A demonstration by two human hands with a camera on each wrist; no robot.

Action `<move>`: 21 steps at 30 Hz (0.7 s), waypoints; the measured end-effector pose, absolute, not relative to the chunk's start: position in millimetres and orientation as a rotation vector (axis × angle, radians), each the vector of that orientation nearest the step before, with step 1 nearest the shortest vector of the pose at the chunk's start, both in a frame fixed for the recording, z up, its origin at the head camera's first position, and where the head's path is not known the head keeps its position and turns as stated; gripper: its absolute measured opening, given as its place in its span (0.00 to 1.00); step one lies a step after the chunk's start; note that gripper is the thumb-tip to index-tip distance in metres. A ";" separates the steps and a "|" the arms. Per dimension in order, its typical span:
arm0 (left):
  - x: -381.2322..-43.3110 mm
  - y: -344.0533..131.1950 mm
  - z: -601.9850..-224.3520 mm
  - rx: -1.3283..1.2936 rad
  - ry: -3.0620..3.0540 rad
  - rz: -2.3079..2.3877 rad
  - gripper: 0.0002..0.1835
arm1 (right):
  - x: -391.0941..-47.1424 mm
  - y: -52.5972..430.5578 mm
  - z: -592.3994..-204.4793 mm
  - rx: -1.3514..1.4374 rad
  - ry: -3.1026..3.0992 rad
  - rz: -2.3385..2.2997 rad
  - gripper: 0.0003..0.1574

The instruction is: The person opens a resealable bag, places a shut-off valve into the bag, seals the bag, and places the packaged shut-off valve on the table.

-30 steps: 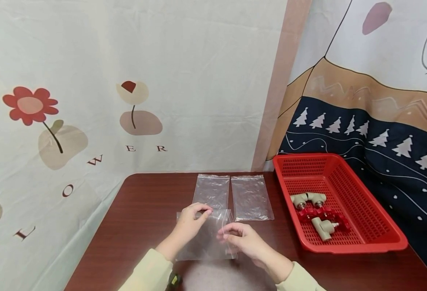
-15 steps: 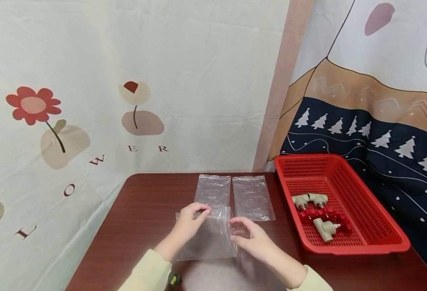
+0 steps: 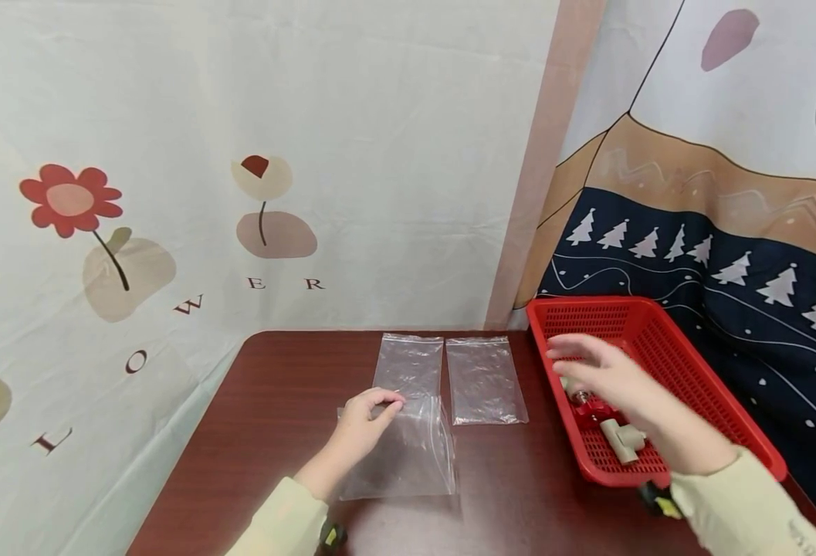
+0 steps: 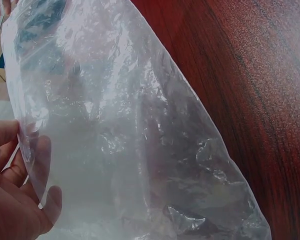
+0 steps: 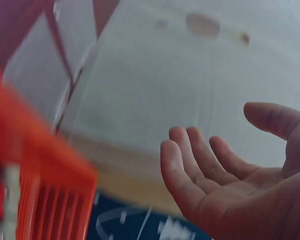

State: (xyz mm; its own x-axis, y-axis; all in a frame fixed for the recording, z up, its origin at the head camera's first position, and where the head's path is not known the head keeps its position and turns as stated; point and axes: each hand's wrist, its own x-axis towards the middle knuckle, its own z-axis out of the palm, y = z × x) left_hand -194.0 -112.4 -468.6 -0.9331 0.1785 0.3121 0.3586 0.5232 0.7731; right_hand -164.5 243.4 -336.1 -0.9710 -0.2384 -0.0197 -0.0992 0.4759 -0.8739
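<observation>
My left hand pinches the edge of a clear zip bag held raised over the table. In the left wrist view the bag fills much of the picture, its side edge gripped between thumb and fingers. My right hand is over the left side of the red basket, fingers spread and holding nothing; the right wrist view shows its bare palm. Beneath it in the basket lie beige pipe valves with red handles, partly hidden by the hand.
Two more clear zip bags, a left one and a right one, lie flat at the back of the brown table. A printed cloth hangs behind the table, and a dark blue patterned one beyond the basket.
My right hand has left the bag's open edge and moved right and up over the basket. The left hand stays in place with its pinch on the bag.
</observation>
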 end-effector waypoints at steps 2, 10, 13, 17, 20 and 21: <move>-194.1 -112.3 -469.4 -0.459 -2.572 -1.362 0.04 | -176.2 264.3 -330.8 -0.229 2.544 -1.472 0.33; -193.4 -112.6 -469.7 -0.483 -2.565 -1.345 0.04 | -219.8 333.3 -343.3 -0.025 2.375 -1.390 0.43; -193.3 -113.0 -470.1 -0.485 -2.569 -1.337 0.03 | -232.4 352.0 -355.3 0.051 2.289 -1.410 0.44; -193.1 -113.6 -469.8 -0.466 -2.588 -1.356 0.04 | -243.1 373.1 -368.5 0.183 2.140 -1.554 0.43; -192.8 -113.9 -469.1 -0.461 -2.594 -1.369 0.04 | -247.3 384.7 -377.3 0.273 2.047 -1.657 0.41; -192.7 -113.9 -469.0 -0.462 -2.596 -1.366 0.04 | -248.3 387.7 -380.4 0.291 2.022 -1.671 0.39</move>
